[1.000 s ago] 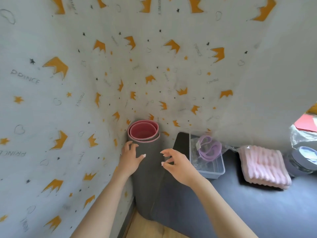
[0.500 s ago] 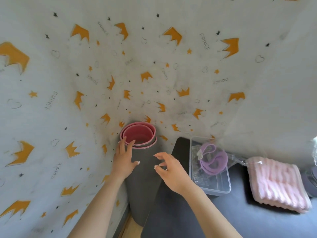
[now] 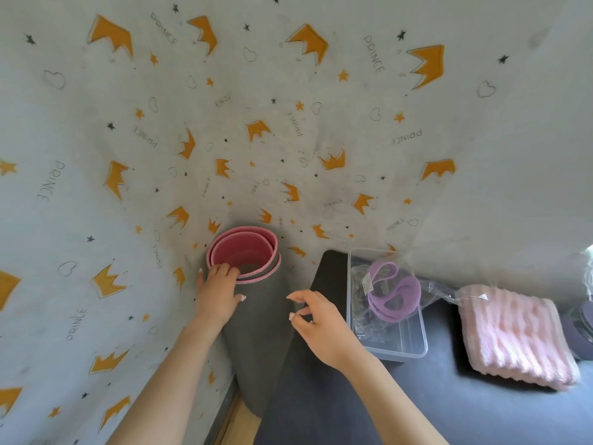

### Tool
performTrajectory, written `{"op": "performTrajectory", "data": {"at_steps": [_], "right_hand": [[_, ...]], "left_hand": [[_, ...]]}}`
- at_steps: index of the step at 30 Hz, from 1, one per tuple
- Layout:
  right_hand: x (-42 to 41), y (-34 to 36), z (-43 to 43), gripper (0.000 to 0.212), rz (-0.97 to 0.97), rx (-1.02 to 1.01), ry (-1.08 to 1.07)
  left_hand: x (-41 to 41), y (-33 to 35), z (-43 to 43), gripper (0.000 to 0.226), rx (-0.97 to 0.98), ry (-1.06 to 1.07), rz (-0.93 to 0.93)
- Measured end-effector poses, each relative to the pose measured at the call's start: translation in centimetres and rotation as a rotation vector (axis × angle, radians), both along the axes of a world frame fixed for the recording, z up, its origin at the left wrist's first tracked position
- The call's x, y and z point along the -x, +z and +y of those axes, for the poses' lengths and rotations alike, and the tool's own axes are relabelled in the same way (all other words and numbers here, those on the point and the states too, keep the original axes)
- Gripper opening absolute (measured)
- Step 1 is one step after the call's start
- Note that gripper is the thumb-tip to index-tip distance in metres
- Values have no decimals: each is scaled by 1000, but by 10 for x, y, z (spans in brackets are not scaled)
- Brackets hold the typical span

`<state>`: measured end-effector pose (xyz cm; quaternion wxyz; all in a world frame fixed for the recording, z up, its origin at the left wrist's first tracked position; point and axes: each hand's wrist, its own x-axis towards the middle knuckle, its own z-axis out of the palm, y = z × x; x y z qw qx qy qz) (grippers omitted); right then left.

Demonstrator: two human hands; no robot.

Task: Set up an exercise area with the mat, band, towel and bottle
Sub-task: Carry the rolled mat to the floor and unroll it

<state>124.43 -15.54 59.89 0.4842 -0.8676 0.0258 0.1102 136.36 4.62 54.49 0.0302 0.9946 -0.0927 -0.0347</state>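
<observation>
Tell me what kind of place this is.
Probably a home room, perhaps a bedroom: crown-patterned wall covering, a rolled mat standing in the corner, a folded pink towel on a dark surface.

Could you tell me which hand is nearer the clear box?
Right. The right hand hovers just beside the clear box; the left hand grips the rolled mat, farther off.

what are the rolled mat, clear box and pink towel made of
The rolled mat looks like foam or rubber: matte grey outside, pink inside, thick soft layers at the rim. The clear box seems hard glossy plastic, see-through. The pink towel is plush ribbed fabric.
</observation>
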Motion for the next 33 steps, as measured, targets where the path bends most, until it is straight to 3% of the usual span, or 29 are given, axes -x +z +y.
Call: {"op": "performTrajectory", "data": {"at_steps": [6, 12, 21, 33], "right_hand": [[-1, 1, 18, 38, -1, 11, 41], [5, -1, 44, 46, 24, 89, 114], [17, 2, 75, 64, -60, 330, 271], [37, 6, 100, 67, -112, 494, 367]], "left_hand": [[26, 0, 16, 27, 85, 29, 62], [56, -2, 30, 35, 271, -62, 110], [100, 0, 41, 4, 410, -21, 32], [153, 18, 63, 16, 562, 82, -156]]}}
